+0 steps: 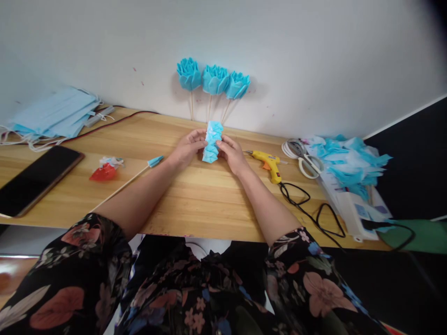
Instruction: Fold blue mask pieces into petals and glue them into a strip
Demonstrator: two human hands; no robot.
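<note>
Between my two hands is a strip of folded light-blue fabric with a zigzag edge, held upright just above the wooden table. My left hand is closed on its left side, thumb against it. My right hand pinches its right edge; some fingers are hidden behind it. Behind the strip, three blue fabric flowers on thin sticks lean against the wall. Beside my left forearm lies a thin stick with a small blue piece wrapped around its tip.
On the left are a pile of face masks, a phone and a small red bag. On the right lie a yellow glue gun with its black cord, scissors, loose blue fabric pieces and a white power strip.
</note>
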